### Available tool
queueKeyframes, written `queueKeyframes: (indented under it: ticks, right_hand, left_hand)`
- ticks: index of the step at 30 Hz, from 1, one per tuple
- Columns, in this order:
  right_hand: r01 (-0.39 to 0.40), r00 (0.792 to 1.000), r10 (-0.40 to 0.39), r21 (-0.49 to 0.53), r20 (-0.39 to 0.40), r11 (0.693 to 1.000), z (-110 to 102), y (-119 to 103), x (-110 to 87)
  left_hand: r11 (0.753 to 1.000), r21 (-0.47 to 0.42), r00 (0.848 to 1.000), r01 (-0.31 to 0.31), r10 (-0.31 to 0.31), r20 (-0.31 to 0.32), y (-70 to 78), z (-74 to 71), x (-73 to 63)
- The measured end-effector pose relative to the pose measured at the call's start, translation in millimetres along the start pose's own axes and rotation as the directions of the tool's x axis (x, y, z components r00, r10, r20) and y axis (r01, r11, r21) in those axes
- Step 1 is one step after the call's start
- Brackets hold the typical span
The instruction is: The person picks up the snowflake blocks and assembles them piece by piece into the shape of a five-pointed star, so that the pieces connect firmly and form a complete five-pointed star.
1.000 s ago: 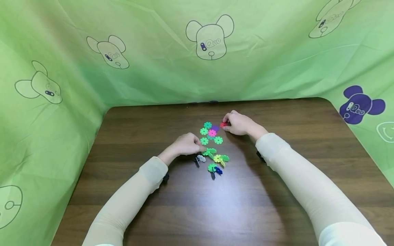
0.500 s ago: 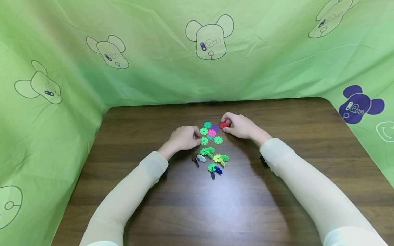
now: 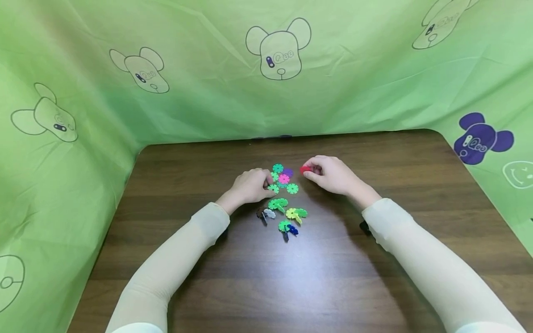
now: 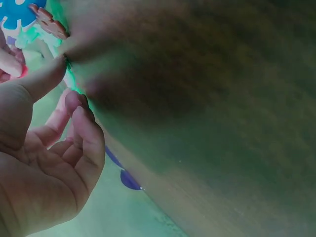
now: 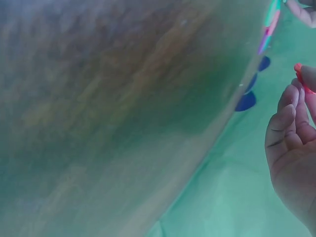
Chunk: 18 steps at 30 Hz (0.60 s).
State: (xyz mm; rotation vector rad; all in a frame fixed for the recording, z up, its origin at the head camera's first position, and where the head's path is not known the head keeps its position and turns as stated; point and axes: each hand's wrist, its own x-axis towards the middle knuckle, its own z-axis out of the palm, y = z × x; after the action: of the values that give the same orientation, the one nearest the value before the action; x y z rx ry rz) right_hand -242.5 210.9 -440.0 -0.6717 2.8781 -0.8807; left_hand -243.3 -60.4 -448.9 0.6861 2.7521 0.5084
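My right hand (image 3: 334, 175) pinches a red notched plastic disc (image 3: 305, 169) between thumb and fingertips, right of a group of similar discs. In the right wrist view the red disc (image 5: 298, 70) shows at the fingertips, above the table surface. My left hand (image 3: 251, 186) is at the left side of the group, its thumb and fingers around the edge of a light green disc (image 3: 273, 188). The left wrist view shows that thumb and the fingertips on either side of the thin green edge (image 4: 75, 83). Close by lie a pink disc (image 3: 284, 179), a purple disc (image 3: 288, 172) and a teal-green disc (image 3: 277, 168).
Joined disc pieces lie nearer on the wooden table (image 3: 266, 277): a green one (image 3: 277, 204), a yellow-and-green one (image 3: 293, 213), a brown-and-grey one (image 3: 269, 213) and a green-and-blue one (image 3: 284, 225). A green printed cloth (image 3: 200, 101) stands behind the table.
My left hand has moved away from the joined green piece, up to the light green disc. The right hand has shifted slightly right with the red disc, which has turned in its fingers.
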Motion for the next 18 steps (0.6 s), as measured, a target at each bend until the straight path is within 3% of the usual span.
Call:
queueKeyframes:
  ticks: [5,8,13,16,18]
  right_hand:
    - [0.048,0.998,-0.049,-0.006,-0.036,0.999,-3.4,-10.6,-9.4]
    - [0.072,0.996,-0.073,-0.015,-0.052,0.997,-5.1,-16.2,-13.4]
    - [0.088,0.994,-0.089,-0.023,-0.061,0.996,-5.9,-23.5,-18.4]
    - [0.097,0.993,-0.097,-0.012,-0.068,0.995,-5.7,-27.3,-21.3]
    - [0.108,0.991,-0.108,-0.006,-0.078,0.994,-5.2,-29.4,-22.7]
  left_hand:
    - [0.994,-0.108,1.000,-0.002,-0.001,-0.028,-1.3,-0.7,-0.8]
    - [0.976,-0.217,0.999,-0.009,-0.001,-0.048,-2.0,-2.8,-1.6]
    - [0.914,-0.403,0.998,-0.041,0.015,-0.068,-3.1,-7.9,-4.0]
    - [0.860,-0.506,0.998,-0.062,0.038,-0.057,-1.0,-11.8,-6.1]
    - [0.811,-0.581,0.998,-0.061,0.049,-0.036,2.1,-14.1,-7.3]
